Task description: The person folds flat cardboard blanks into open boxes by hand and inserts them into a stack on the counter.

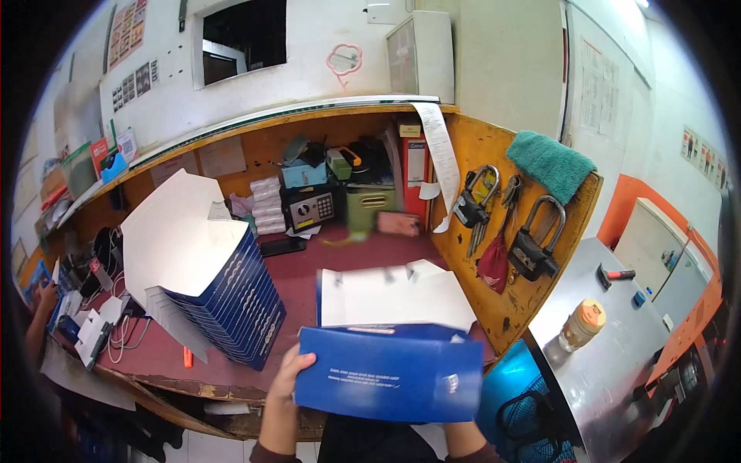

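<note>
In the head view a blue cardboard box (386, 378) with white print is held up in front of me, long side facing me. My left hand (290, 372) grips its left end, thumb on the front face. Only the wrist of my right hand (461, 437) shows below the box's right end; its fingers are hidden behind the cardboard. Just beyond, flat cardboard sheets (394, 297), white side up with blue edges, lie on the desk. To the left stands a tall stack of nested blue boxes (239, 309), their white flaps open upward.
The dark red desk (347, 251) holds a small safe (310, 210), a phone (282, 247) and cables. Padlocks (534, 239) and a green towel (552, 160) hang on the wooden side panel. A bottle (582, 324) and hammer (616, 274) rest on the metal table. Another person's hand (46, 295) is far left.
</note>
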`<state>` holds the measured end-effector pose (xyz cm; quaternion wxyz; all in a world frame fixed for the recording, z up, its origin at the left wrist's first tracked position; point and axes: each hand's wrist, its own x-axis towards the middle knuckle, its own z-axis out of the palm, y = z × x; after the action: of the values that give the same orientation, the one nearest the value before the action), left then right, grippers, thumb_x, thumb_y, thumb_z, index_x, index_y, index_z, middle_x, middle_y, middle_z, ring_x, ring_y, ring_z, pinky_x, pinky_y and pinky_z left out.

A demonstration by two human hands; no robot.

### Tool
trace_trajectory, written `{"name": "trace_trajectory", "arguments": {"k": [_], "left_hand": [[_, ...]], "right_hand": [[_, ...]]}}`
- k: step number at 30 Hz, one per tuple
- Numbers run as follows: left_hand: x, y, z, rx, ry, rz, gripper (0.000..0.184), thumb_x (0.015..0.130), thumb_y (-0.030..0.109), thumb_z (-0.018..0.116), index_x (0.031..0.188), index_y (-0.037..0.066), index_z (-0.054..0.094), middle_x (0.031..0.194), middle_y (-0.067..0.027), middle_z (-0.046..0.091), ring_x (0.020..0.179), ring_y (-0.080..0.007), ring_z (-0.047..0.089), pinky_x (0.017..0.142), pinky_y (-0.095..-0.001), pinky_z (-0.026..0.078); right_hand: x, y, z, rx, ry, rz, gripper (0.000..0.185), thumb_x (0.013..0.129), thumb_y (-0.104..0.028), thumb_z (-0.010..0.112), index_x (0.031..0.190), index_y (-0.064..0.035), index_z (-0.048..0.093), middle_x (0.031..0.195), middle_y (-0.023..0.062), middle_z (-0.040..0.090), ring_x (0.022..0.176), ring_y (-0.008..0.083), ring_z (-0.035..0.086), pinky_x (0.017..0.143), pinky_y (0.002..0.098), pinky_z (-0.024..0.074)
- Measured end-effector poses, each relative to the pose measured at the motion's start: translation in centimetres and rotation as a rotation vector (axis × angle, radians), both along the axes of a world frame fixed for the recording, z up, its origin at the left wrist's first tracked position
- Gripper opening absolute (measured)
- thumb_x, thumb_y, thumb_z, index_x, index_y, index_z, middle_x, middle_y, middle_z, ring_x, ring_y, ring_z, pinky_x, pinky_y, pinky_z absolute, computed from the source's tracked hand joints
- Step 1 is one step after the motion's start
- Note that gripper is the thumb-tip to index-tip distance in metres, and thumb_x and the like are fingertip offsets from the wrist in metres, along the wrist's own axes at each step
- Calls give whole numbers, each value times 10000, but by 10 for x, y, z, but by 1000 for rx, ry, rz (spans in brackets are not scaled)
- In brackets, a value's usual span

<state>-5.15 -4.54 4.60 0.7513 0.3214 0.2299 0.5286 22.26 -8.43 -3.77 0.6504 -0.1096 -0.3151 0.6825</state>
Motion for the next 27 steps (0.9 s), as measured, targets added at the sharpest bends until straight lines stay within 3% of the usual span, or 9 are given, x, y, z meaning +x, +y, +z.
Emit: {"name": "trace_trajectory", "arguments": {"k": [5,10,13,15,17,19,20,23,27], "left_hand": [[-10,1,24,399,330,71,667,692,327,713,1163,-51,429,998,-113,581,909,-152,577,804,-256,466],[33,-20,9,273,-248,53,657,732,468,646,1157,5,455,977,-122,588,876,-211,589,782,-313,477],[47,-27,-22,587,397,-342,490,886,467,374,983,10,522,851,-141,610,720,-264,600,657,-367,474],[61,-35,-25,80,-542,-545,422,908,398,350,921,18,532,750,-114,591,657,-214,589,550,-294,452],[89,-37,-2,150,-1139,-888,408,914,384,332,904,30,534,667,-87,541,614,-163,562,472,-242,392],[89,-38,-14,60,-1124,-819,409,887,418,415,905,28,535,632,-67,502,576,-138,533,455,-238,372],[89,-36,-20,276,-653,-462,442,867,485,401,921,60,510,724,-39,537,588,-138,538,456,-242,372],[106,-19,-9,668,-430,-135,515,717,275,720,1103,56,460,926,-56,526,758,-122,548,595,-242,443],[130,-23,18,525,109,426,501,768,186,665,1178,28,424,1034,-68,548,958,-213,552,854,-346,447]], "right_hand": [[17,-21,52,216,-469,-118,465,858,-286,547,1191,18,431,1088,111,542,936,180,550,801,294,448],[-24,-18,75,-83,-163,-321,180,859,-147,555,977,-11,560,882,39,589,790,110,555,714,249,446],[-38,-18,66,98,-183,-403,235,819,-100,608,1022,-13,528,895,31,572,814,120,545,748,252,440],[-53,-17,71,203,-250,-626,283,804,-81,620,1053,-14,504,929,35,561,838,128,538,766,256,435],[-66,-17,78,318,-311,-852,336,789,-63,633,1084,-14,480,962,40,550,863,135,532,785,259,429],[-74,-15,88,436,-88,-890,383,780,-35,628,1116,-9,446,1020,60,529,889,138,519,807,272,421],[-77,-15,98,405,-16,-910,362,791,-27,606,1116,-2,449,1014,68,530,888,138,517,811,272,417],[-82,-5,102,342,-41,-1013,371,793,-22,600,1128,8,444,1021,74,531,893,139,521,808,270,419],[-87,2,107,263,-97,-992,355,782,-5,606,1106,18,461,988,64,550,880,145,537,798,269,426]]}}
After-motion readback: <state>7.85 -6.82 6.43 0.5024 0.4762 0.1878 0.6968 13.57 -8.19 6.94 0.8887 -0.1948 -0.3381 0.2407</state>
